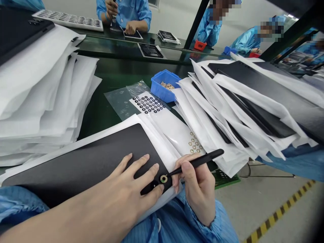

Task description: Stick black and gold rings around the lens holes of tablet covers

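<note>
A flat black panel [83, 162], which looks like a tablet's back cover, lies before me on white foam sheets [162, 145]. My left hand [129, 192] rests on it with fingers spread, close to its right-hand corner. Between the pinched fingers of my right hand [197, 185] is a black pen-like tool [202, 160], probably tweezers. Its thin tip meets the edge of a small gold ring [163, 178] at the round opening in the panel's corner. Part of a darker oblong area beside the ring is hidden under my left fingers.
Stacks of panels between white sheets [43, 101] rise at left and right [217, 111]. A blue bin [164, 89] holds small gold parts. Beside it lie a sheet of black ring stickers [148, 103] and several gold rings [194, 143]. Co-workers sit across the bench.
</note>
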`<action>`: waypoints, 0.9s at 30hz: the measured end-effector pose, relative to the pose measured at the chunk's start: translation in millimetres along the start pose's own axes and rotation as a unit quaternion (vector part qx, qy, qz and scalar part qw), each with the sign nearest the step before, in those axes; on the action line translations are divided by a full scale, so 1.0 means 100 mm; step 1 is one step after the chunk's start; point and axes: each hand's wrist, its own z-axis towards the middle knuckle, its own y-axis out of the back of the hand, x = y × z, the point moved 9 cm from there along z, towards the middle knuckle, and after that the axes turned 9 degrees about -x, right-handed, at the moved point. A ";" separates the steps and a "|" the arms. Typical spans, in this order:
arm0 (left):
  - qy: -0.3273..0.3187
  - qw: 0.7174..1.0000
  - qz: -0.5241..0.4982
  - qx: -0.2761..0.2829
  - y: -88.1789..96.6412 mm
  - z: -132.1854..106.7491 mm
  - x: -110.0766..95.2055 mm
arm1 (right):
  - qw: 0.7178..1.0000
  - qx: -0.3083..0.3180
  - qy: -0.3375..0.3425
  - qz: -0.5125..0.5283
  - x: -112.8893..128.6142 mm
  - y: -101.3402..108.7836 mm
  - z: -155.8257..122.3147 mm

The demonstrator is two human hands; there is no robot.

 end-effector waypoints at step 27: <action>-0.010 0.999 0.011 -0.041 0.06 -0.08 -0.03 | 0.991 0.022 0.073 -0.109 0.23 -0.06 0.02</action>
